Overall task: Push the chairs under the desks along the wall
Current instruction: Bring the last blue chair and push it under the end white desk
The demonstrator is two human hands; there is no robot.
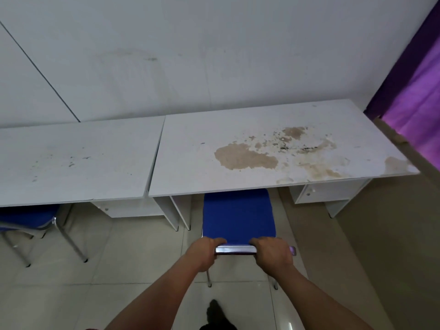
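A blue-seated chair with a chrome frame stands in front of me, its front edge just under the stained white desk on the right. My left hand and my right hand both grip the chrome top bar of the chair's back, a short gap between them. A second blue chair sits partly under the left white desk, with its chrome legs showing.
Both desks stand against a white wall. A purple curtain hangs at the right beside the stained desk's end. A drawer unit hangs under the right desk's right side. Pale floor tiles lie below, and my dark foot shows at the bottom.
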